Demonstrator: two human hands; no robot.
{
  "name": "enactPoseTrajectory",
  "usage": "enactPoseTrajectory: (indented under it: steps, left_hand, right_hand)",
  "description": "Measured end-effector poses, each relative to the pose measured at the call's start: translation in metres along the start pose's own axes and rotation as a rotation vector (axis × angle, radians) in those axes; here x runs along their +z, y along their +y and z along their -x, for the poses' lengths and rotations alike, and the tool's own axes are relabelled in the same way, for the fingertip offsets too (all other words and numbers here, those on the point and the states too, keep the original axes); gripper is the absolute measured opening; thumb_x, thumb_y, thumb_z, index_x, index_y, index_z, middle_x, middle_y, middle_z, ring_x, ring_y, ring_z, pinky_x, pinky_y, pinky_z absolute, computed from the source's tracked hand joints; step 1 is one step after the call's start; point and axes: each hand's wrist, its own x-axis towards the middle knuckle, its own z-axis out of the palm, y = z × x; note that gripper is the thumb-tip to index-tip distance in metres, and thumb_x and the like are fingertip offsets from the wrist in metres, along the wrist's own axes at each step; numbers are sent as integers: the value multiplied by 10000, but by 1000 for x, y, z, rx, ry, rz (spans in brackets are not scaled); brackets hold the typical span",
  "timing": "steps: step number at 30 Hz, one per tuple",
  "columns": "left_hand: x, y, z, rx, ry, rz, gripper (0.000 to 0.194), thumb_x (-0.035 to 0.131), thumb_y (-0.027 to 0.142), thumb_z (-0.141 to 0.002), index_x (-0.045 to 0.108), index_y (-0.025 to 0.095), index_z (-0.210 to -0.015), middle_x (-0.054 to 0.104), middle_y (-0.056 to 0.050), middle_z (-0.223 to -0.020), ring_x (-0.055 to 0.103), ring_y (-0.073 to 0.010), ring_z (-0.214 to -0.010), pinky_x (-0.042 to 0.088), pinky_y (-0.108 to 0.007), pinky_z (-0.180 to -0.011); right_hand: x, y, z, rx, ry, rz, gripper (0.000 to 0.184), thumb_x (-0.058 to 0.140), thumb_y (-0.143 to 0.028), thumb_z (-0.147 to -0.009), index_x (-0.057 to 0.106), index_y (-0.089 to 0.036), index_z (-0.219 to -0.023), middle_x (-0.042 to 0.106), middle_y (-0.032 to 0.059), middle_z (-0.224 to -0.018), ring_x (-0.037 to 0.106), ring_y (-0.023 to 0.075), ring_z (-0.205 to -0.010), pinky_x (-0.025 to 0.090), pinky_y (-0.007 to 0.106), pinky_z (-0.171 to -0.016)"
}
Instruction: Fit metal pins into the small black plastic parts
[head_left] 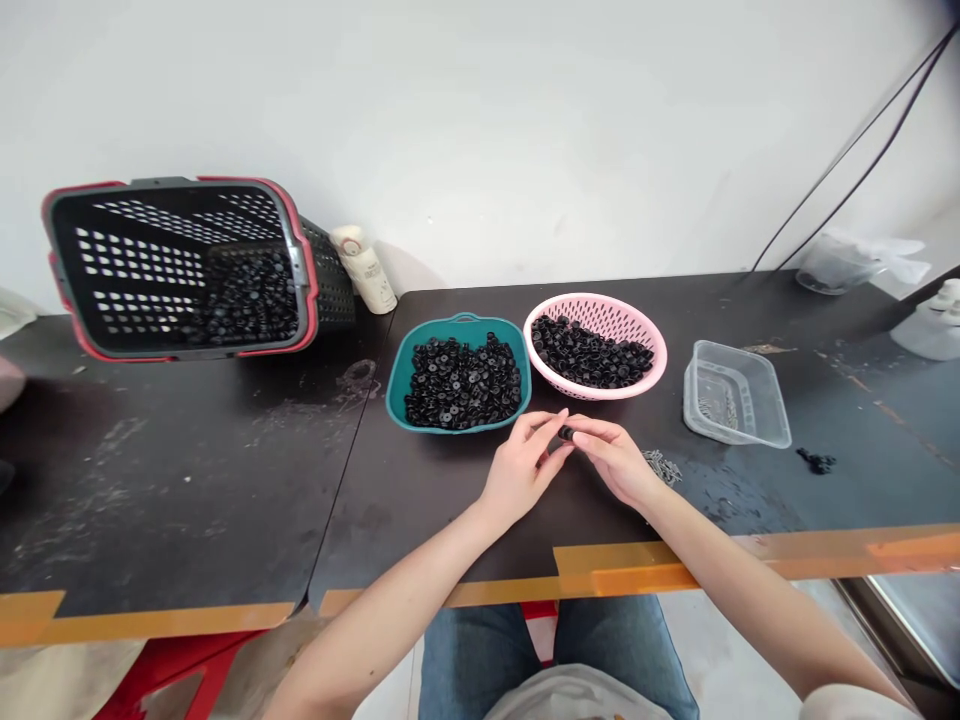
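My left hand (pixel 525 462) and my right hand (pixel 613 460) meet above the table, fingertips pinched together at a small black round part (pixel 566 433). Its exact kind is too small to make out. Just behind my left hand stands a teal basin (pixel 391 385) heaped with black disc-like pieces (pixel 461 385), some showing a centre hole. A pink colander (pixel 654 345) with small black cap-like pieces (pixel 589 352) is behind my right hand. Partly hidden by that hand, a small pile of metal pins or screws (pixel 663 467) lies on the table.
At the left a dark basket with a red rim (pixel 309 270) lies tipped, black pieces inside. Beside it leans a white bottle (pixel 365 270). On the right are a clear plastic container (pixel 757 400) with metal bits, a few black pieces (pixel 816 461) and a white jug (pixel 934 325).
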Motion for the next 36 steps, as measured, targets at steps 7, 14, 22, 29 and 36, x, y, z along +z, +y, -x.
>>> enactPoseTrajectory:
  steps: [7,14,22,29,36]
  left_hand:
    - [-2,-3,-1,19,65,29,304,539,242,-897,626,260,-1188,672,-49,-1128,636,-187,-1003,514,-330,-903]
    - [2,-1,2,-62,135,58,223,632,275,-834,700,250,-1045,713,-49,-983,667,-190,-832,549,-311,-770]
    - [0,-1,2,-11,191,67,201,635,237,-829,709,271,-1012,720,-36,-977,669,-190,-863,549,-323,-777]
    - [-1,-3,0,60,195,-96,160,630,237,-835,704,243,-977,715,-45,-944,639,-192,-861,526,-339,-781]
    - [-3,-9,-3,82,46,-93,307,557,276,-888,617,260,-1188,681,-54,-1082,633,-190,-983,517,-336,-874]
  right_hand:
    - [1,-3,0,-48,-11,112,241,753,-339,-745,693,-270,-968,666,11,-910,607,172,-846,502,340,-824]
    - [-1,-12,1,-365,-13,431,137,680,-335,-815,737,-291,-931,600,59,-976,578,228,-945,490,399,-851]
    - [0,-5,1,-80,-28,93,134,770,-335,-722,683,-233,-725,662,21,-936,621,181,-880,516,356,-838]
    - [0,-5,-1,37,-58,32,156,775,-304,-722,691,-216,-820,712,12,-832,659,158,-793,555,347,-796]
    - [-7,-3,-6,47,-13,21,183,804,-313,-678,692,-197,-764,697,-1,-754,669,151,-718,577,333,-752]
